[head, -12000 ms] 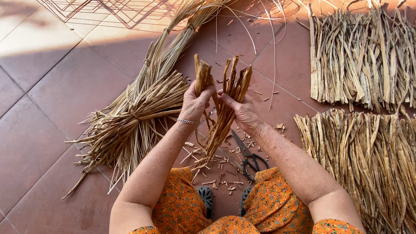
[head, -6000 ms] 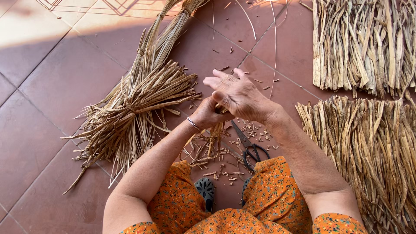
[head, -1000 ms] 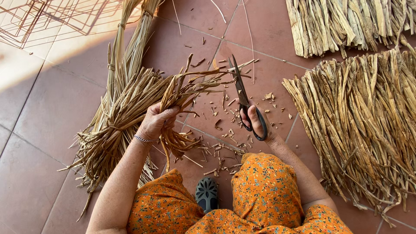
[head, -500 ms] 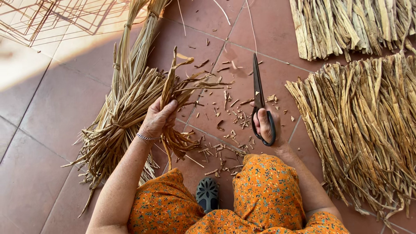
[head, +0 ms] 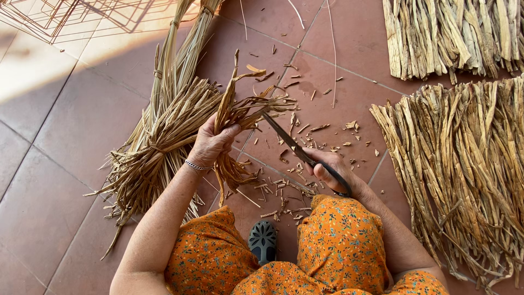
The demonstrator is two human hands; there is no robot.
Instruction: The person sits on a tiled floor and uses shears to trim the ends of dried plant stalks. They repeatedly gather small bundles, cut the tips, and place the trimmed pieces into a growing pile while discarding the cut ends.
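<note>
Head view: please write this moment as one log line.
left hand: grips small bunch of dried straw strips | right hand: holds black scissors, tips at bunch | floor: cut scraps

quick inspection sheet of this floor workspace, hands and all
surface: red-brown tiled floor, partly sunlit
job's things: small bunch of dried leaves; scissors, blades at the bunch
clutter: leaf offcuts scattered on the tiles
grippers: left hand grips the bunch; right hand holds the scissors
cables: nothing seen
surroundings: tied bundle at left, leaf piles at right, wire frame top left, dark shoe
</note>
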